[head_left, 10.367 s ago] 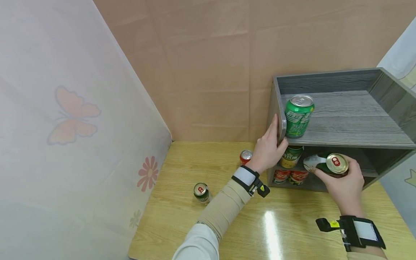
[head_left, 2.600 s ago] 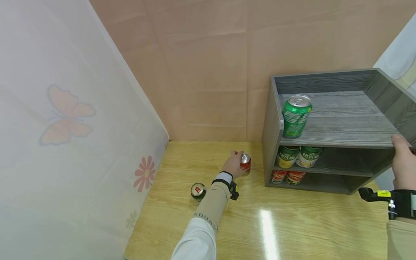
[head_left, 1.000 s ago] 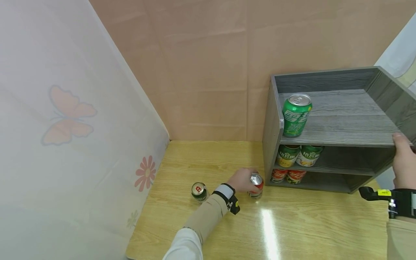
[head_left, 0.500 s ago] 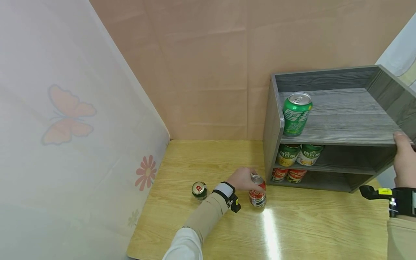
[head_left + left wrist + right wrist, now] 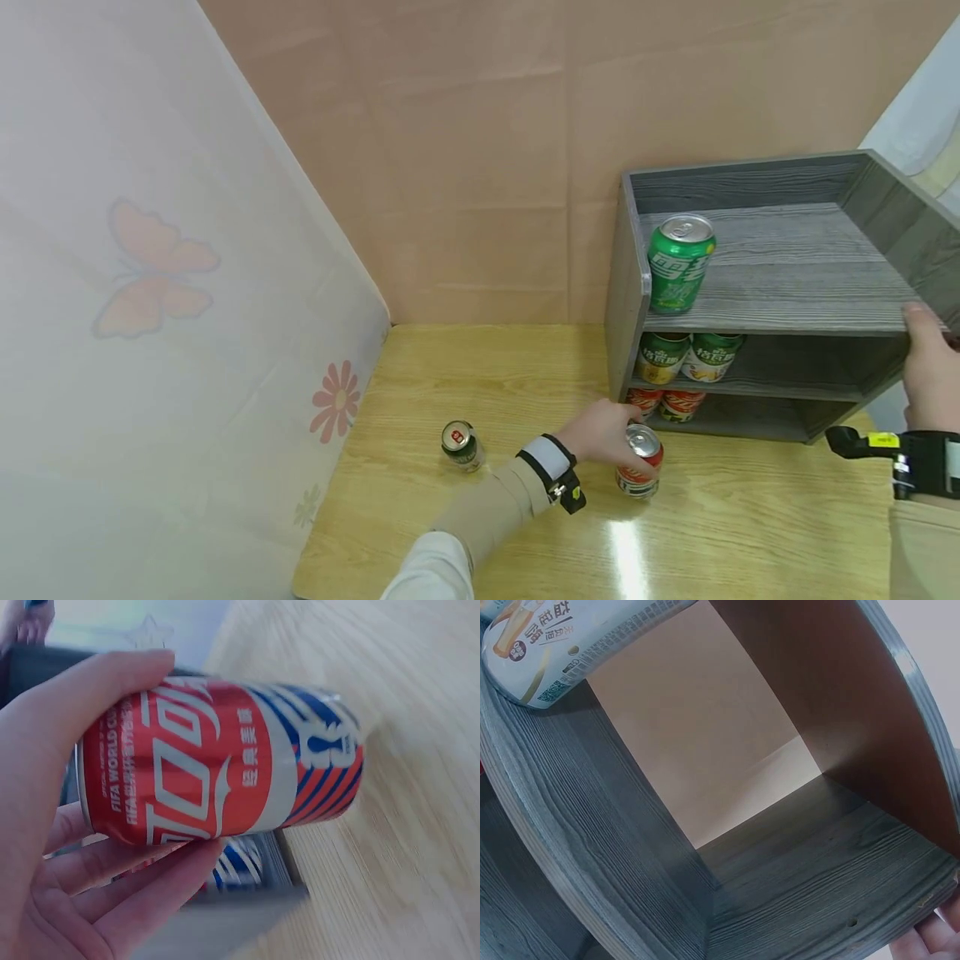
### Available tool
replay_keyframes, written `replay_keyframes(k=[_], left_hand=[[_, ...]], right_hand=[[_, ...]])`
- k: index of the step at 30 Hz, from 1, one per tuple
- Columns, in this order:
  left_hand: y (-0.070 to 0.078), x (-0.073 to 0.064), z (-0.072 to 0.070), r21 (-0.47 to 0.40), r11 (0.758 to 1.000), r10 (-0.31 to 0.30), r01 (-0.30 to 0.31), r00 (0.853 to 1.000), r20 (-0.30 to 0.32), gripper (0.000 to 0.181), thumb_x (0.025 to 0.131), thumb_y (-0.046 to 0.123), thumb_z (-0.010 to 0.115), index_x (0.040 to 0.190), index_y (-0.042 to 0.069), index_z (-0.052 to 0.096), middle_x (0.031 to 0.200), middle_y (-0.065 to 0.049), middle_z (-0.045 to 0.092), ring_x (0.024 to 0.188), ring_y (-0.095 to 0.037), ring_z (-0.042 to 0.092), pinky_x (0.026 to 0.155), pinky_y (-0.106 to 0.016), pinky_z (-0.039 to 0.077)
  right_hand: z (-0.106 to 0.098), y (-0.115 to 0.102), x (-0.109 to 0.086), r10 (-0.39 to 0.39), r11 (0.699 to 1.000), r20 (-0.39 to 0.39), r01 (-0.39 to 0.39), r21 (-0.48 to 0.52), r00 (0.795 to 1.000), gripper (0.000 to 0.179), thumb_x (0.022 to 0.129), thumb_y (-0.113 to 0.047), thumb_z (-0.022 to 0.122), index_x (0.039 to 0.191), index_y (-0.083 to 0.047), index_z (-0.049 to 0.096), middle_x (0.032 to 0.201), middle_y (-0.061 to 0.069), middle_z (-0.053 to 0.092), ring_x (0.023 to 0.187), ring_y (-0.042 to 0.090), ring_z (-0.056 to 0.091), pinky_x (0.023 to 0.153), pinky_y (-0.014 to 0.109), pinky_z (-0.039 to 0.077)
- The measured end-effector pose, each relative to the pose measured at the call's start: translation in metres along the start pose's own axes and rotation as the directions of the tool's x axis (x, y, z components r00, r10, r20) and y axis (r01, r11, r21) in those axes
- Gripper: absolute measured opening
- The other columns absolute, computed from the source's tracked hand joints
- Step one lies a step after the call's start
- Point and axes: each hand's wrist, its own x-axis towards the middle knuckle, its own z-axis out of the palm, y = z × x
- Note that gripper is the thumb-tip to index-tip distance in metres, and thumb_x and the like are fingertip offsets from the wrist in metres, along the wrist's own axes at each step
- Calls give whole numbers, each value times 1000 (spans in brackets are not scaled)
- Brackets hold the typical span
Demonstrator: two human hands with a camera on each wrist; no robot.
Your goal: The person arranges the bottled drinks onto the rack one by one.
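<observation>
My left hand [image 5: 600, 432] grips a red soda can [image 5: 639, 482] just in front of the shelf's lower left corner. In the left wrist view the thumb and fingers wrap round the can [image 5: 202, 761] near its top, and its blue-striped bottom end points away. My right hand [image 5: 933, 375] holds the right side of the grey wooden shelf [image 5: 787, 250], thumb on the edge of the upper board. At the corner of the right wrist view the right hand's fingers [image 5: 930, 941] curl at the panel's outer edge.
A green can [image 5: 681, 267] stands on the upper board at left. Two green-topped cans [image 5: 663, 360] occupy the middle level, and two red cans [image 5: 682, 406] the bottom one, all at the left. A dark green can [image 5: 462, 446] stands on the wooden table [image 5: 450, 367].
The left hand took the red can from left of the shelf and brought it toward me and rightward. Earlier, the right hand held a green-topped can, now on the middle level; since then it holds the shelf.
</observation>
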Motion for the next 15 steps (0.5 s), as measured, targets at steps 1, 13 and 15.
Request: replay_keyframes(k=[1,13,15], left_hand=[[6,1,0,7,1000,11,-11,1000,0,67,69,62,87,117,18,67,84,20,61,67,11,50,60,-8,43],[49,16,10,50,993,113,-109,990,-81,69,72,52,90,128,26,61,116,17,60,94,11,50,77,-6,38],[52,19,14,58,991,128,-123,987,-96,70,73,49,91,131,26,59,119,15,58,96,11,51,79,-6,39]], right_hand=[[0,-1,-2,-1,1000,3,1,5,1000,62,102,-48,53,159,-40,29,158,-14,29,140,7,27,118,32,14],[1,-1,-7,-67,993,-33,70,91,997,52,100,-41,63,149,-38,47,131,-23,46,112,-5,39,104,20,25],[1,0,-4,-74,992,-33,77,98,997,51,100,-41,64,148,-38,48,130,-23,47,111,-6,40,103,20,26]])
